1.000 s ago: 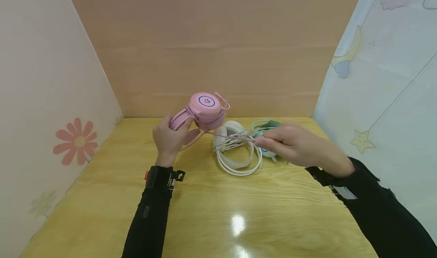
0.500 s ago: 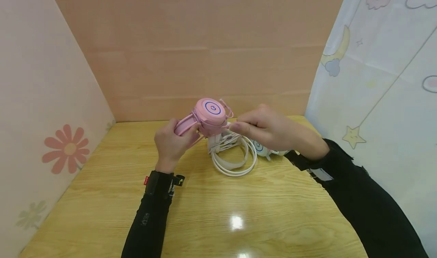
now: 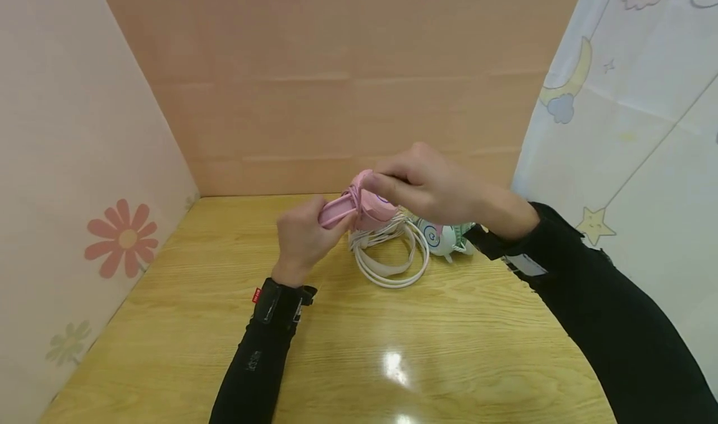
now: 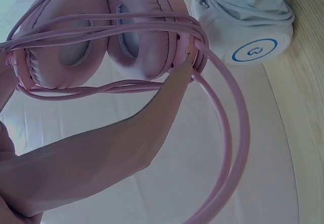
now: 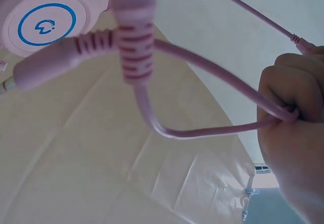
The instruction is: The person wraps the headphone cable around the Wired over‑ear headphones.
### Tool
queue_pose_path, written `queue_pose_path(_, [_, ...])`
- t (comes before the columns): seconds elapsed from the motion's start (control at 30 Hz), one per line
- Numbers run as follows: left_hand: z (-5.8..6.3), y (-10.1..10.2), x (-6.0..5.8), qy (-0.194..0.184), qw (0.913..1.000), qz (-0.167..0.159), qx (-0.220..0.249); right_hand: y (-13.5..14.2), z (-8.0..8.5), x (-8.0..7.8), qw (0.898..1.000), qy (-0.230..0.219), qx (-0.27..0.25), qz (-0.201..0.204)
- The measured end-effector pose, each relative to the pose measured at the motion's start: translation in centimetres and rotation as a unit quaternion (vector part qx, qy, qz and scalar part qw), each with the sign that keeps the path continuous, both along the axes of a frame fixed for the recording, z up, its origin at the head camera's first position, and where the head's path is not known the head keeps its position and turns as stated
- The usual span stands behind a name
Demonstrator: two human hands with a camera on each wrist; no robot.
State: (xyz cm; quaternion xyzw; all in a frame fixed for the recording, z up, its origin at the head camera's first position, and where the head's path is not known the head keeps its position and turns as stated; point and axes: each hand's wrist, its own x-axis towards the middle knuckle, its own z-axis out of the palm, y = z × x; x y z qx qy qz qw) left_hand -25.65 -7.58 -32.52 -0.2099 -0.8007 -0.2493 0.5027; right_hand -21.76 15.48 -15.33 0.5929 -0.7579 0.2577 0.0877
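My left hand (image 3: 305, 240) grips the pink headphones (image 3: 376, 217) by the headband, above the table. In the left wrist view both padded ear cups (image 4: 139, 31) lie side by side, with pink cable wound round them and a loose loop hanging beside the band. My right hand (image 3: 434, 190) is raised over the ear cups and pinches the pink cable (image 5: 217, 72). Two cable ends with ribbed sleeves dangle from it in the right wrist view, one a jack plug (image 5: 48, 64). The right hand hides part of the upper ear cup from the head view.
White headphones (image 3: 361, 237) with a bundled white cable (image 3: 387, 280) lie on the wooden table (image 3: 359, 349) behind the pink pair. To their right is a pale green pair (image 3: 443, 240). Patterned sheets stand left and right, with a brown backdrop behind.
The right hand has come left and up with the cable, from stretching it out at the right to above the ear cups. The left hand has moved right, turning the headphones.
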Motion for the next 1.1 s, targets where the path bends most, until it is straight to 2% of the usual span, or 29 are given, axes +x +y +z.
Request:
queue_pose_path(0.3, [0.2, 0.7, 0.4, -0.022, 0.9993, -0.024, -0.021, 0.2, 1.3, -1.7, 0.997, 0.036, -0.045, -0.044])
queue_pose_path(0.5, [0.4, 1.2, 0.7, -0.020, 0.9969, -0.046, -0.060, 0.5, 2.1, -3.0, 0.993, 0.066, -0.031, -0.090])
queue_pose_path(0.63, [0.5, 1.5, 0.9, -0.025, 0.9940, -0.075, -0.076, 0.7, 2.5, -4.0, 0.989, 0.082, -0.022, -0.119])
queue_pose_path(0.87, [0.7, 1.9, 1.2, -0.032, 0.9898, -0.122, -0.065, 1.7, 2.9, -5.4, 0.985, 0.047, -0.031, -0.161])
queue_pose_path(1.0, [0.9, 2.1, 1.5, -0.028, 0.9859, -0.149, -0.072, 1.8, 2.6, -6.5, 0.984, 0.036, -0.021, -0.176])
queue_pose_path(1.1, [1.2, 2.3, 1.8, -0.042, 0.9807, -0.180, -0.064, 1.7, 1.9, -7.5, 0.982, 0.033, -0.021, -0.185])
